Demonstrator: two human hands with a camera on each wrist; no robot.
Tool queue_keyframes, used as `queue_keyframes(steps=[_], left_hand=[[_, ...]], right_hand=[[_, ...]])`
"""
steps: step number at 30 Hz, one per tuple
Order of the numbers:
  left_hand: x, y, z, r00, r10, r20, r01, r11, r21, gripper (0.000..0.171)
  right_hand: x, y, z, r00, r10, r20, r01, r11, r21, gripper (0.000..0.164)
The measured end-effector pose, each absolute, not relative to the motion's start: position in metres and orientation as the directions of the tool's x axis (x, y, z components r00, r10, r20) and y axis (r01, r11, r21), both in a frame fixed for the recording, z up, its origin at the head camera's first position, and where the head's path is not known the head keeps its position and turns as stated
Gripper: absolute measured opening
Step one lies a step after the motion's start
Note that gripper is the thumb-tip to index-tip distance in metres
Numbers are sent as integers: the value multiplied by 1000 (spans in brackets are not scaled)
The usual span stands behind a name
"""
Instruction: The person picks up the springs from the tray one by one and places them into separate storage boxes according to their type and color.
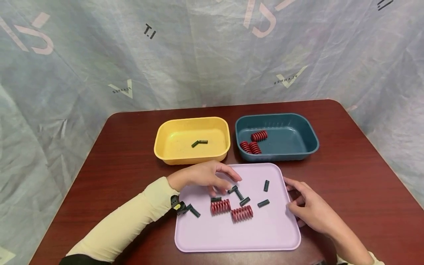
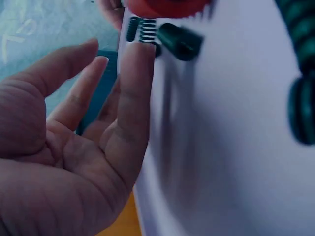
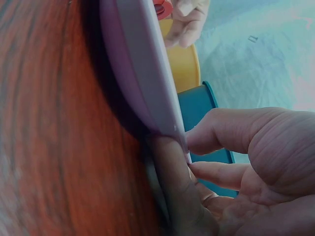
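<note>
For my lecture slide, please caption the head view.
The left hand reaches over a lilac tray of dark springs and red springs; the right hand holds its edge.

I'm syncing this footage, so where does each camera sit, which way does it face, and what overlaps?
Head: on the head, facing forward and down at the tray, yellow bin and blue bin; forearms, left grip and right grip show.
Left wrist: facing along the left grip's fingers toward springs; a sliver of the right grip shows at top.
Right wrist: facing the tray's edge, pinched by the right grip; left grip's fingers show at top.
Shared: head and right wrist both show tray, bins and both grips.
</note>
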State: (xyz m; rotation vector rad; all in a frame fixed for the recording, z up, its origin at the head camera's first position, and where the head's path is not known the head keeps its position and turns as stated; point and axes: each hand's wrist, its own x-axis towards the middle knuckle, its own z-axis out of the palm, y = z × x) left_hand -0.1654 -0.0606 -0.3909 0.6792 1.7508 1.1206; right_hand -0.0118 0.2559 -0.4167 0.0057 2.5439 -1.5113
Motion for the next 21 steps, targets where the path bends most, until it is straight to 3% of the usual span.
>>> queue_keyframes(steps=[6,21], left_hand=[[-167,-54,-400,-400,825,-399,23,444,896,36],[-159,-43,-403,-501,788,-357,143,483,864,32]], right_hand=[[-12,256,-417,-983,-91,-158,95,488,-868,72],[-12,256,-417,-981,-91,-169,105,483,-869,72]])
